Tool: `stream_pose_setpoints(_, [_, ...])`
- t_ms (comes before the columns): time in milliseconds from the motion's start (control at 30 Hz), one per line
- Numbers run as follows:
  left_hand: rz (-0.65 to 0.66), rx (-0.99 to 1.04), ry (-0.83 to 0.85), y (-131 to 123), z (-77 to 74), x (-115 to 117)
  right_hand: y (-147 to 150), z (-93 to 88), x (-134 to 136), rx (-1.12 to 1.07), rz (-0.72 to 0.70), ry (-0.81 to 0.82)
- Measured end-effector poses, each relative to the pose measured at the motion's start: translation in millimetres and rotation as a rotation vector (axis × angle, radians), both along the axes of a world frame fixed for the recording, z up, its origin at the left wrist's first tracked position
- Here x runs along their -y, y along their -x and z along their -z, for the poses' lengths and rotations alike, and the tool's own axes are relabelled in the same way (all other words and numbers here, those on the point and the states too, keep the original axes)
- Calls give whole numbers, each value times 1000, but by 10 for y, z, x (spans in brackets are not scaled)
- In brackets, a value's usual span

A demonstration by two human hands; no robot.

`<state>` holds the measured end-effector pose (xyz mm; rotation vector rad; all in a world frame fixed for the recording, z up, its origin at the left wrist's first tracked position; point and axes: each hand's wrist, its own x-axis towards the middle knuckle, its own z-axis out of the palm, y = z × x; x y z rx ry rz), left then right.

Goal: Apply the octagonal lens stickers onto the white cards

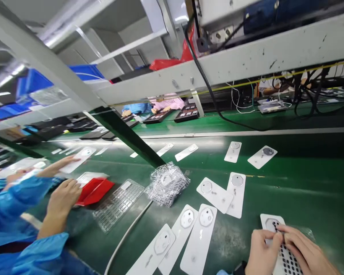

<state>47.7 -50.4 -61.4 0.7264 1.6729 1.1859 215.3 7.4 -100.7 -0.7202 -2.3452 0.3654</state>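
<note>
At the lower right, a white phone back cover (264,219) with a round camera ring lies under both my hands. A sheet of black dots (290,263) reaches over its lower part, between my hands. My left hand (262,250) is closed, thumb and fingertips together beside the camera ring; whatever they pinch is too small to make out. With bent fingers, my right hand (306,248) grips the dotted sheet from the right, its fingertips near the ring and close to my left thumb. Clear film (307,232) shows behind the right hand.
Several white covers (199,240) lie on the green bench (309,183). Crumpled clear wrap (167,183), a cable (126,233) and a clear tray (120,204) are left of them. A co-worker's hand (63,196) is near a red sheet (94,191). A slanted post (132,137) meets the bench.
</note>
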Motion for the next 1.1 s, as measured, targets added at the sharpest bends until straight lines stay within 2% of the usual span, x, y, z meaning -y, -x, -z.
stream_pose_setpoints(100, [8, -83, -53, 229, -149, -42, -30, 100, -109, -76, 26, 28])
stream_pose_setpoints(200, [28, -129, -165, 532, -389, -43, -124, -15, -167, -109, 77, 48])
stream_pose_setpoints(300, [2, -143, -243, 673, -622, -6, -178, -439, -93, -122, 202, 107])
stream_pose_setpoints(433, [149, -43, -211, 523, -866, 26, -15, -1115, 19, -188, 264, 183])
stream_pose_setpoints(500, [213, -13, -211, 390, -954, 47, 116, -1336, 62, -238, 242, 222])
stream_pose_setpoints(567, [243, -28, -201, 275, -1009, 78, 232, -1457, 121, -282, 216, 230])
stream_pose_setpoints(633, [281, -38, -208, 200, -1033, 108, 317, -1495, 188, -305, 195, 195])
stream_pose_setpoints(800, [386, -66, -301, 149, -1053, 146, 400, -1459, 267, -305, 163, 86])
stream_pose_setpoints(967, [403, -99, -350, 142, -1076, 189, 377, -1444, 289, -298, 174, -23])
stream_pose_setpoints(1100, [384, -139, -393, 141, -1084, 210, 334, -1443, 351, -161, 179, -197])
